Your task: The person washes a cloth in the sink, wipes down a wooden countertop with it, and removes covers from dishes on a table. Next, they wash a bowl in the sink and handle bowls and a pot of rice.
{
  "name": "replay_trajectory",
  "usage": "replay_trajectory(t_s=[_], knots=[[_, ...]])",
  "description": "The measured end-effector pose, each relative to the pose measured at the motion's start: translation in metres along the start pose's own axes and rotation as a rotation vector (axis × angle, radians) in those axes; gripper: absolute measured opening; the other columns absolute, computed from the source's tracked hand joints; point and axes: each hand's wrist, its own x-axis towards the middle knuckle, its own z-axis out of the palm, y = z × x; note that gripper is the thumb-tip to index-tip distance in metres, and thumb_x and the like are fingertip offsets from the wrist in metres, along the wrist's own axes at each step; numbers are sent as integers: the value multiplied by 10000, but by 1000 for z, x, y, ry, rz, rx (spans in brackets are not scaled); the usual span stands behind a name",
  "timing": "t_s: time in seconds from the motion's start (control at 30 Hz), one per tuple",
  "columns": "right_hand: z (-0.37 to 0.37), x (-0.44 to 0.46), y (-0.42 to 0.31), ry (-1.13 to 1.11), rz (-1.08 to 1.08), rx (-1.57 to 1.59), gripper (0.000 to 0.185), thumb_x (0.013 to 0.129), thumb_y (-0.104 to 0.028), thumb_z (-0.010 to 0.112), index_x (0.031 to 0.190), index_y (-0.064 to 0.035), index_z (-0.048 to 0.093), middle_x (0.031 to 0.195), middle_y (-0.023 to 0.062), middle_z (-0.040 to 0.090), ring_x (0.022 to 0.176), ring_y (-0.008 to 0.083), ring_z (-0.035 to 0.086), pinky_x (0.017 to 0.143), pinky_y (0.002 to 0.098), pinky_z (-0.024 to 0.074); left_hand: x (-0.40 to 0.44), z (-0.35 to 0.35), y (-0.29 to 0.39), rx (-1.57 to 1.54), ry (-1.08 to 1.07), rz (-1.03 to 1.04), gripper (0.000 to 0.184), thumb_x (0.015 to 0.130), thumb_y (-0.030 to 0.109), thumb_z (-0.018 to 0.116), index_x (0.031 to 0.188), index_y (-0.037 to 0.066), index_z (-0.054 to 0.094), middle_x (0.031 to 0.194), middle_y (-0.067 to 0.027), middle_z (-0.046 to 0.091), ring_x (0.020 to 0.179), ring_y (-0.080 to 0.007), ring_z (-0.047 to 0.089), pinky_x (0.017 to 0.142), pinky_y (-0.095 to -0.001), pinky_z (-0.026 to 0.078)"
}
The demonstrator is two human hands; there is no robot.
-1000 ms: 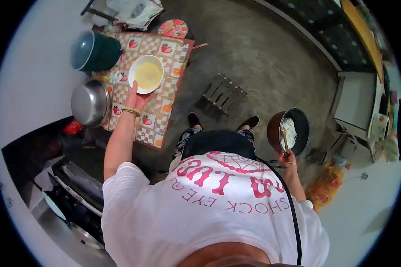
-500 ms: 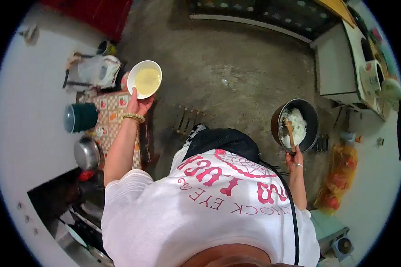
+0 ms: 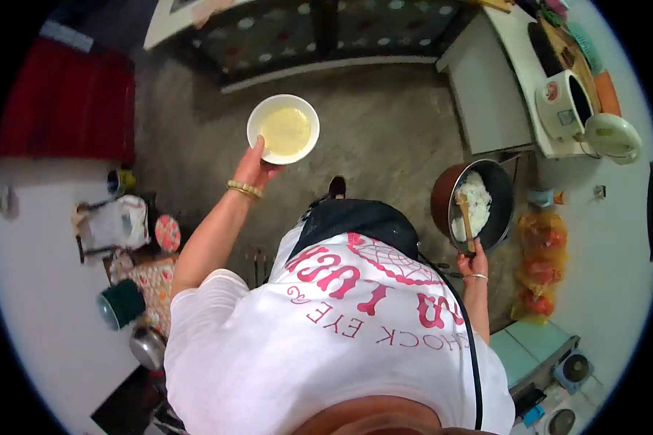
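Observation:
In the head view my left hand (image 3: 256,168) is closed on the edge of a white bowl (image 3: 310,153), thumb over the rim and other fingers underneath. A pale yellow liquid (image 3: 286,131) fills much of the bowl. To the right, my right hand (image 3: 474,262) grips the near rim of a pot (image 3: 447,190), brown outside and dark inside. The pot is tilted, and white rice (image 3: 477,199) lies in it. A wooden spoon (image 3: 463,212) rests on the rice, its handle end reaching the rim at my fingers; whether they also pinch it I cannot tell.
Ahead stands a dark patterned cabinet (image 3: 268,43). A white counter (image 3: 511,54) at the right carries a rice cooker (image 3: 559,109) with its lid raised. Yellow bags (image 3: 543,246) line the right wall. A checkered table (image 3: 152,279) and a rack (image 3: 112,225) stand at left.
The view has turned and moved forward, so the left table has slid back and the cabinet appears closer. Both hands keep hold of the bowl and the pot.

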Motion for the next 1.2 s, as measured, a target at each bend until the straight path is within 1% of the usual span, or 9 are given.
replay_trajectory(t_s=[0.23,0.3,0.53,0.57,0.67,0.8,0.83,0.93,1.2], knots=[[91,53,-95,-129,-16,70,292,845,-324,612,985,-69,585,847,100,661,491,167,544,405,228,447,134,147,69,234,-46,-75,410,932,447,409,1204,141,436,1059,-41,589,806,-160,588,586,-268,465],[137,55,-135,57,-79,43,272,855,-331,601,948,-75,590,772,55,642,468,150,532,405,230,442,172,183,80,255,1,-78,396,933,446,405,1188,144,438,1042,-36,588,779,-145,578,558,-248,449],[274,142,-272,-109,-207,-243,305,848,-370,604,897,-69,582,705,22,596,511,128,541,411,259,452,284,272,112,53,-107,-11,409,961,407,339,1248,122,399,1099,-58,565,779,-157,576,509,-267,424],[287,167,-290,-146,-171,-314,477,823,-396,622,1083,-18,493,1002,128,538,704,242,525,490,382,432,298,282,119,35,-94,-17,416,958,409,349,1257,124,393,1130,-59,553,846,-168,575,546,-275,443],[367,173,-343,-238,-163,-396,516,825,-403,615,1125,-12,461,1018,136,527,713,245,526,492,383,431,329,314,150,-28,-10,-12,441,946,416,384,1259,107,403,1152,-74,548,919,-194,583,653,-300,499],[451,226,-383,-339,-202,-489,561,827,-433,597,1136,13,453,1092,156,525,766,247,561,506,364,485,390,337,193,-102,60,10,450,942,418,399,1279,120,377,1257,-76,481,1096,-222,518,785,-328,488],[471,228,-392,-338,-196,-492,561,827,-433,597,1136,13,453,1092,156,525,766,247,561,506,364,485,411,338,199,-145,88,46,498,922,444,426,1254,73,413,1168,-111,543,962,-233,588,778,-327,534],[533,233,-403,-451,-158,-558,555,839,-430,582,1140,20,458,1060,161,550,757,238,578,499,351,498,475,324,230,-69,11,37,480,933,454,395,1276,118,387,1189,-93,529,1034,-217,543,784,-337,493],[661,239,-414,-411,-139,-630,432,904,-354,507,1051,51,536,820,119,640,535,176,614,399,241,513,637,303,287,-53,1,33,500,906,520,394,1192,120,483,1022,-99,616,801,-208,617,633,-293,541]])
